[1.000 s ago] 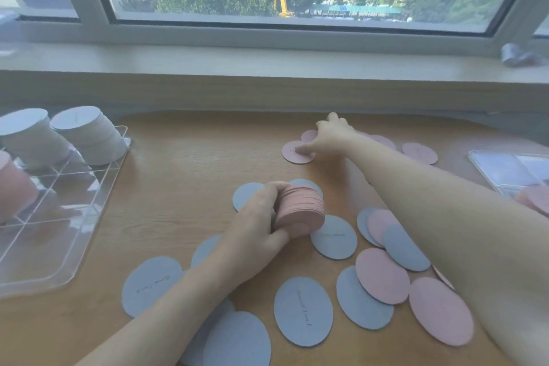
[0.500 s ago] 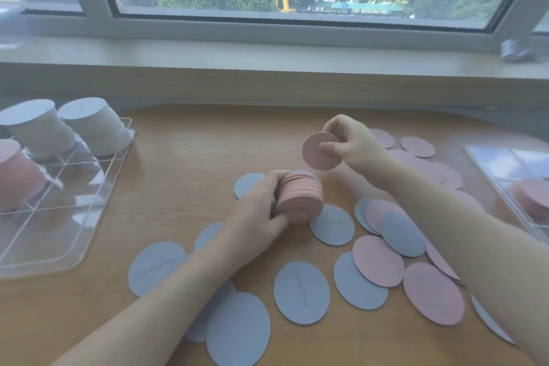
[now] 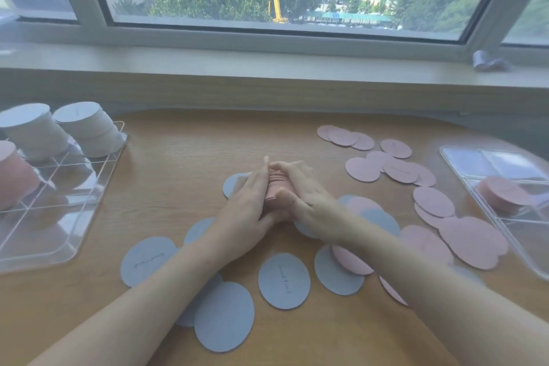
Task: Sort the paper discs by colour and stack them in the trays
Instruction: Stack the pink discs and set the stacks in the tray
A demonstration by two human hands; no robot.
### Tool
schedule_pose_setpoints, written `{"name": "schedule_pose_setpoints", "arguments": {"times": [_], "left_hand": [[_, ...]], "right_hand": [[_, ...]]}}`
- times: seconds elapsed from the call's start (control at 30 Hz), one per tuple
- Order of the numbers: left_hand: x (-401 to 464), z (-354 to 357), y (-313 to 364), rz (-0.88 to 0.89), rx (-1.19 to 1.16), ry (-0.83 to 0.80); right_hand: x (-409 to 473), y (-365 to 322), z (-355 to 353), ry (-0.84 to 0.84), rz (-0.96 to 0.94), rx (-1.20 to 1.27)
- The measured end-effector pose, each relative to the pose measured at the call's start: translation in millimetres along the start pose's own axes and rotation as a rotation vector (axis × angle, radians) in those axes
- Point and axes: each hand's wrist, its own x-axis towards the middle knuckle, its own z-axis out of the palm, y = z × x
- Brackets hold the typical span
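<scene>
Head view shows the pink stack (image 3: 274, 187) pressed edge-on between the left hand (image 3: 251, 202) and right hand (image 3: 303, 196), both grasping it at table centre, with loose pink discs (image 3: 395, 171) nearer the right hand.

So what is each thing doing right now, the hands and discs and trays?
Left hand: holds pink stack.
Right hand: holds pink stack too.
Pink stack: off table, between hands.
Loose blue discs: flat on table.
Loose pink discs: flat, overlapping.
Left tray: holds stacks.
Right tray: holds pink stack.
</scene>
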Motion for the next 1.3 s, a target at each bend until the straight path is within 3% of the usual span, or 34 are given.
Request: {"name": "schedule_pose_setpoints", "arguments": {"times": [0.13,0.23,0.33,0.4,0.5,0.7,0.87,1.3], "left_hand": [[2,0,-3,-0.004,0.000,-0.007],[2,0,-4,0.004,-0.010,0.015],[2,1,-7,0.008,-0.028,0.018],[2,2,-9,0.012,-0.019,0.016],[2,3,-10,0.014,-0.023,0.016],[0,3,-9,0.020,-0.029,0.021],[2,3,-8,0.015,-0.007,0.016],[2,0,-6,0.006,-0.022,0.006]], "right_hand": [[10,4,-12,-0.001,0.066,0.092],[33,30,-44,0.174,0.293,0.147],[61,78,-89,0.311,0.643,-0.159],[74,100,-111,0.292,0.813,-0.376],[93,115,-124,0.214,0.947,-0.465],[124,117,-122,0.024,0.929,-0.613],[128,115,-135,-0.052,0.903,-0.449],[117,109,-126,0.100,0.670,-0.184]]}}
